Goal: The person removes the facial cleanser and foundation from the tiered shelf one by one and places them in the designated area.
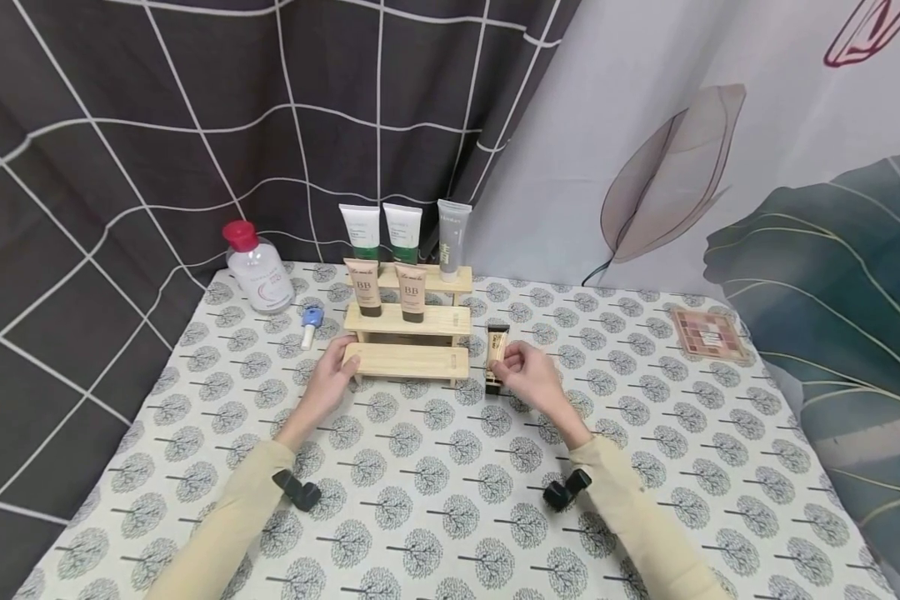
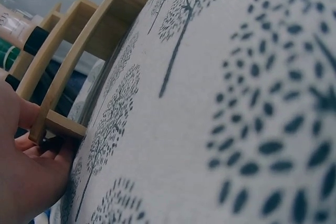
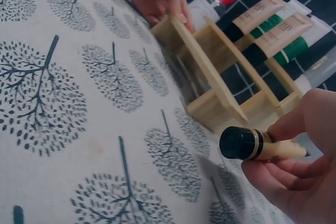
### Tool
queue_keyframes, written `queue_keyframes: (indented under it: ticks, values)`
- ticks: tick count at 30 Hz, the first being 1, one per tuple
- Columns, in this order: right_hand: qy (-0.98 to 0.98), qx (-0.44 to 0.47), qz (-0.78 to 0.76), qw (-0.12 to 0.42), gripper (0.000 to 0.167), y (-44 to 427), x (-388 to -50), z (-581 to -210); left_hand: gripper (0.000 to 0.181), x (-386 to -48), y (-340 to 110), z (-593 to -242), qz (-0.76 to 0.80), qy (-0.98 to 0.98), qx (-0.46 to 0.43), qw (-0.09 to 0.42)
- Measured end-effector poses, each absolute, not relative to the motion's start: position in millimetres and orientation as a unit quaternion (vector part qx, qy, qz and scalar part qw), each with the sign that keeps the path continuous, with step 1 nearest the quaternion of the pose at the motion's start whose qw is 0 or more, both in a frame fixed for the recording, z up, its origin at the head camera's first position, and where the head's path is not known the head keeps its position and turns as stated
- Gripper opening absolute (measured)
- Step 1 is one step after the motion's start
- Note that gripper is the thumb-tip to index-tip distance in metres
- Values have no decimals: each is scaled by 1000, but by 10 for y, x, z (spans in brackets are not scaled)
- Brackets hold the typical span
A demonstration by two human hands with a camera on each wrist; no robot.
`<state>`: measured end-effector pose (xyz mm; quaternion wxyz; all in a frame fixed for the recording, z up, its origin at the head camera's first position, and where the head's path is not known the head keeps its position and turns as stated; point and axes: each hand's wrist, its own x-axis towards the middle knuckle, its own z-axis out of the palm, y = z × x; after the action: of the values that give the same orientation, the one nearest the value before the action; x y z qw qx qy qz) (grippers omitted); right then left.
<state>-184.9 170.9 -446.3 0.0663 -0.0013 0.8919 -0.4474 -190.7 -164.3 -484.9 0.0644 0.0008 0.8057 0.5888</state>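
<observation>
A three-step wooden display stand (image 1: 408, 361) stands on the cloth. My left hand (image 1: 327, 379) grips the left end of its lowest step, thumb on top; the left wrist view shows the fingers (image 2: 44, 148) curled beneath that end. My right hand (image 1: 532, 379) pinches a small gold cosmetic tube (image 1: 497, 343) with a black cap, just right of the stand. In the right wrist view, the tube's cap (image 3: 240, 143) points away from the palm, and the tube is held off the cloth. Two beige BB cream tubes (image 1: 412, 289) stand on the middle step.
On the top step are two white-and-green tubes (image 1: 402, 227) and a grey tube (image 1: 452, 237). Left of the stand are a clear bottle with a red cap (image 1: 261, 271) and a small blue-and-white bottle (image 1: 311, 323). A makeup palette (image 1: 711, 335) lies far right. Curtains hang behind.
</observation>
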Motion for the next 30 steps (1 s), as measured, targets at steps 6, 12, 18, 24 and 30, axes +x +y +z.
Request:
queue_keyframes:
  ticks: [6, 12, 18, 24, 30]
  values:
    - [896, 26, -434, 93, 27, 1659, -1839, -4569, 49, -1894, -1651, -4852, 587, 807, -2, 68]
    - [906, 24, -413, 86, 29, 1632, -1834, -4636, 49, -1871, -1643, -4878, 590, 804, 0, 72]
    - [918, 7, -389, 69, 33, 1642, -1881, -4594, 49, -1899, -1637, -4859, 588, 806, 3, 63]
    - [920, 6, -385, 70, 31, 1706, -1884, -4559, 49, -1901, -1649, -4864, 591, 804, 0, 64]
    - [926, -13, -376, 43, 29, 1722, -1922, -4461, 51, -1932, -1656, -4877, 608, 790, 0, 76]
